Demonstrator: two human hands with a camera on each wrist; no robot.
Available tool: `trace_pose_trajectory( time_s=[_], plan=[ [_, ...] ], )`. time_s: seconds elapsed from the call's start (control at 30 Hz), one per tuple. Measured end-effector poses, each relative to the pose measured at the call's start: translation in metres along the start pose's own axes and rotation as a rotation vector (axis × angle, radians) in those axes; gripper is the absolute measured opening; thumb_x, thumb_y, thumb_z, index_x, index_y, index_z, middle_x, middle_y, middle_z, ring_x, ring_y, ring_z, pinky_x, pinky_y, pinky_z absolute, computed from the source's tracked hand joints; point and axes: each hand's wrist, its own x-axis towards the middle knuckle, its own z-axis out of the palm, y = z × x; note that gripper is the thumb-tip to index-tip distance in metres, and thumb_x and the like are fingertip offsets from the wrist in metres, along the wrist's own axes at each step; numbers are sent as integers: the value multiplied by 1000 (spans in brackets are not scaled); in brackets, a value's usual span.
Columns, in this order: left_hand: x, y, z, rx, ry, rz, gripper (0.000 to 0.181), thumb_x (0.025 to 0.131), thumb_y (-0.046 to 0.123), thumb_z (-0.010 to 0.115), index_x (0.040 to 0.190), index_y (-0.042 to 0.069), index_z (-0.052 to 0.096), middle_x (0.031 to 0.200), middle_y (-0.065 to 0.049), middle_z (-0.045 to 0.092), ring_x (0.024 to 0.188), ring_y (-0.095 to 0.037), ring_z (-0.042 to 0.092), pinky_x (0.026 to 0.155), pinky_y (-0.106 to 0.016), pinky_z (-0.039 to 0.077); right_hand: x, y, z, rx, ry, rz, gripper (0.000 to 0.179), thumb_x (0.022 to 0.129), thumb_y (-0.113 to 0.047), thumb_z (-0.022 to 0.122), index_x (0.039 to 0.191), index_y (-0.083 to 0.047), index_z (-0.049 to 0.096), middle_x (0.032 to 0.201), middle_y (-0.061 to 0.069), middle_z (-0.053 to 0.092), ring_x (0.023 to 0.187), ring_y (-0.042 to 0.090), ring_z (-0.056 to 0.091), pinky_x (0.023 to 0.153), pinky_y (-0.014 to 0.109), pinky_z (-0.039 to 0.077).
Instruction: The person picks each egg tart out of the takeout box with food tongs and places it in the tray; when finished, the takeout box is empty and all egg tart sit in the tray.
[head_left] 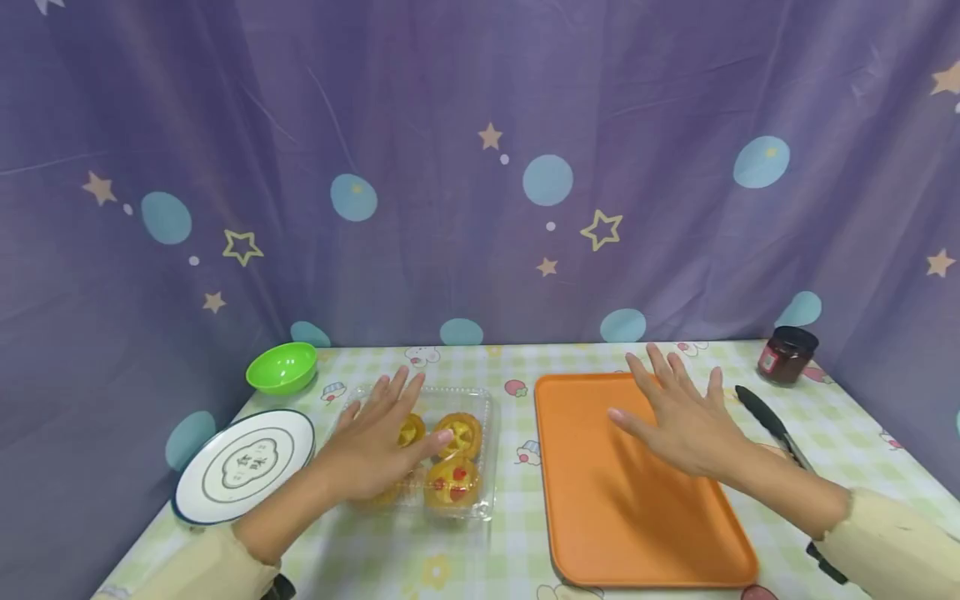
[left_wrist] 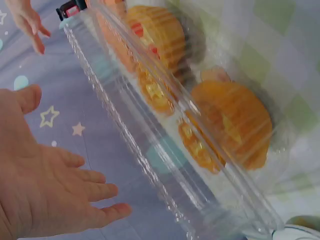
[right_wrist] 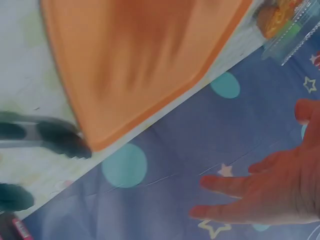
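Observation:
With fingers spread, my left hand [head_left: 371,446] hovers over a clear plastic box [head_left: 483,467] of small round pastries [head_left: 453,482]. In the left wrist view the box [left_wrist: 150,165] shows from the side, apart from the left hand [left_wrist: 50,185], and its pastries [left_wrist: 232,117] have golden crusts. My right hand [head_left: 686,421], fingers also spread, is held above an orange tray [head_left: 622,508] and casts a shadow on it. The right wrist view shows the right hand [right_wrist: 270,185] holding nothing, well away from the tray [right_wrist: 110,90].
A white plate [head_left: 217,475] with a dark rim lies at the left, a green bowl [head_left: 282,369] behind it. Right of the tray are black-tipped tongs [head_left: 765,414] and a dark-lidded jar [head_left: 787,357]. A purple curtain [head_left: 450,275] hangs behind the checked tablecloth [head_left: 517,533].

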Motion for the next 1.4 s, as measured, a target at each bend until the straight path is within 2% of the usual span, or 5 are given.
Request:
trace_pose_trajectory(
  time_s=[0.23, 0.53, 0.77, 1.13, 1.4],
  plan=[
    [-7, 11, 8, -118, 191, 36, 74, 91, 57, 55, 148, 12, 39, 153, -10, 35, 140, -33, 32, 112, -61, 23, 7, -27, 7, 6, 75, -78, 80, 95, -61, 43, 150, -4, 31, 153, 25, 27, 126, 49, 43, 105, 65, 28],
    [-23, 26, 18, -356, 331, 108, 51, 85, 30, 75, 132, 19, 58, 136, 2, 55, 127, -21, 48, 108, -46, 39, 11, -52, 29, 90, 119, -222, 70, 92, -47, 60, 142, 0, 44, 145, 22, 43, 128, 43, 44, 105, 62, 34],
    [-52, 49, 35, -867, 124, 143, 33, 91, 25, 68, 123, 19, 64, 126, 4, 63, 113, -18, 58, 97, -31, 49, 9, -72, 43, 331, 64, -304, 62, 88, -40, 69, 137, -4, 53, 145, 13, 45, 132, 35, 42, 106, 55, 38],
    [-66, 48, 71, -1395, -327, -169, 43, 97, 21, 56, 124, -12, 53, 116, -17, 65, 101, -25, 66, 89, -36, 56, 4, -99, 66, 451, 62, -454, 46, 82, -28, 78, 119, -4, 63, 132, 10, 54, 115, 24, 56, 95, 42, 51],
    [-61, 37, 94, -1582, -319, -313, 51, 96, 11, 56, 133, -18, 36, 119, -21, 63, 101, -24, 65, 93, -37, 54, 2, -114, 76, 499, 1, -520, 28, 78, -18, 81, 96, -11, 61, 107, -4, 52, 100, 10, 52, 87, 27, 51]
  ],
)
